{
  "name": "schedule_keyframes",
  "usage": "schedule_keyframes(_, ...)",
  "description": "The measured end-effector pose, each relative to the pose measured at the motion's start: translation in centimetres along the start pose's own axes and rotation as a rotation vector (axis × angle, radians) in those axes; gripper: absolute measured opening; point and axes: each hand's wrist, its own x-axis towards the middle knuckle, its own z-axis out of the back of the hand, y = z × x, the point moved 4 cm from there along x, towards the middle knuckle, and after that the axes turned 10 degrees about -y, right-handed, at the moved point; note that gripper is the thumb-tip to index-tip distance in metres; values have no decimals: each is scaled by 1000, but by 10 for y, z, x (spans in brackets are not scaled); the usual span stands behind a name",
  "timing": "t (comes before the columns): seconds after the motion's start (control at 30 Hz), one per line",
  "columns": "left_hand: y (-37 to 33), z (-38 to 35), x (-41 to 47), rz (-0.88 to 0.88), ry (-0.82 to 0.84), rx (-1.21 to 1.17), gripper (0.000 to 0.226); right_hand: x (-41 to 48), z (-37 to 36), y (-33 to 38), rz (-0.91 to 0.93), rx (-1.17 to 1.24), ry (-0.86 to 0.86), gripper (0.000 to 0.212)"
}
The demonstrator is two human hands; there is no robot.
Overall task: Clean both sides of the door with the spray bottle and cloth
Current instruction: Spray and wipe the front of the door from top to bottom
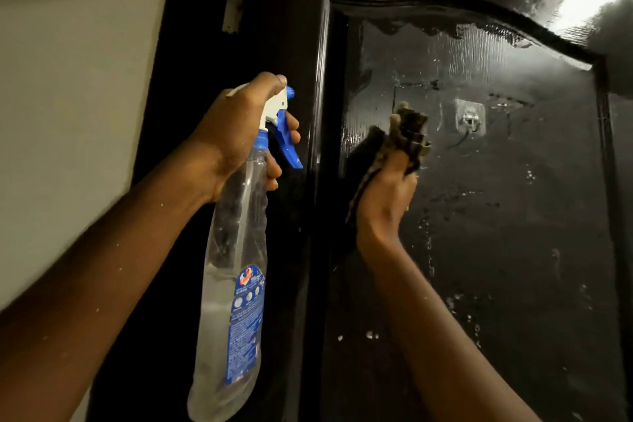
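Fingers (290, 134) of the left hand (233, 134) curl round the neck of the spray bottle (236, 267), the thumb lying over the white spray head and one finger laid on the blue trigger (289, 147); the bottle hangs nearly upright below the fist, clear and partly filled, with a blue label on its lower half, and its nozzle points toward the door (513, 216); the right hand (383, 195) is raised beside it, fingers closed tightly round a bunched dark cloth (407, 134), whose upper end stands above the fist; the cloth lies at the left part of the door's recessed panel, though whether it touches the surface cannot be told; the door is black and glossy, filling the right half of the view, its panel marked with wet streaks, scattered droplets and a ragged film edge below the curved upper moulding; a clear hook (470, 118) is stuck to the panel just right of the cloth; a bright reflection (582, 0) sits at the door's upper right; a black frame (205, 27) stands behind the bottle, bearing a pale metal plate (234, 0) high up; a pale wall (68, 79) occupies the left.
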Motion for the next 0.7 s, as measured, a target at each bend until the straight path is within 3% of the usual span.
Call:
schedule_keyframes(0.07, -6, -20, 0, 4, 25, 0, 51, 20, 17, 12, -161, 127, -153, 32)
schedule_keyframes(0.13, -12, -40, 2, -5, 34, 4, 50, 44, 31, 21, -162, 135, -204, 28)
schedule_keyframes(0.2, -18, -62, 5, -7, 30, 10, 49, 68, 37, 34, -39, 43, -179, 37)
schedule_keyframes(0.3, -25, -89, 7, 10, -8, 33, 46, 113, 44, 45, 256, -213, -146, 73)
schedule_keyframes(0.33, -27, -90, 9, 24, -24, 37, 47, 123, 39, 47, 354, -303, -113, 78)
schedule_keyframes(0.47, -34, -100, 14, 44, -129, 58, 50, 174, 1, 70, 693, -667, 80, 67)
schedule_keyframes(0.6, -34, -98, 16, 39, -173, 13, 50, 199, -60, 61, 775, -1058, 361, 67)
schedule_keyframes(0.7, -32, -92, 17, 36, -198, -8, 50, 165, -81, 44, 1024, -1151, 527, 67)
